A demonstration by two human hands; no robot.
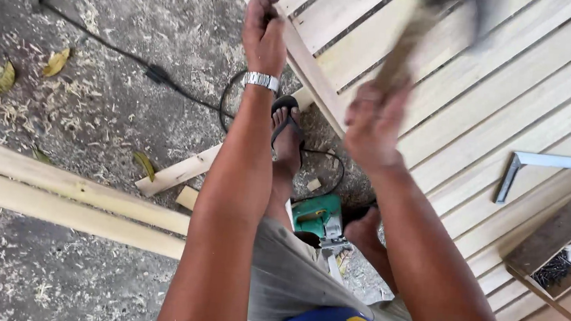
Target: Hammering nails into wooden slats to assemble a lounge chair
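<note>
My left hand [264,29], with a metal watch on the wrist, is closed on the edge rail of a slatted pale wooden panel [511,98] that fills the upper right. My right hand [374,123] grips the wooden handle of a hammer [421,28], which is raised over the panel and blurred by motion; its dark head is near the top edge. What my left fingers pinch against the rail is too small to tell.
A metal square [540,165] lies on the slats. A wooden tray of dark nails [566,257] sits at the right. On the sawdust-strewn concrete lie long timber battens [69,197], a black cable [149,69] and a green power tool [318,218] by my sandalled foot [287,136].
</note>
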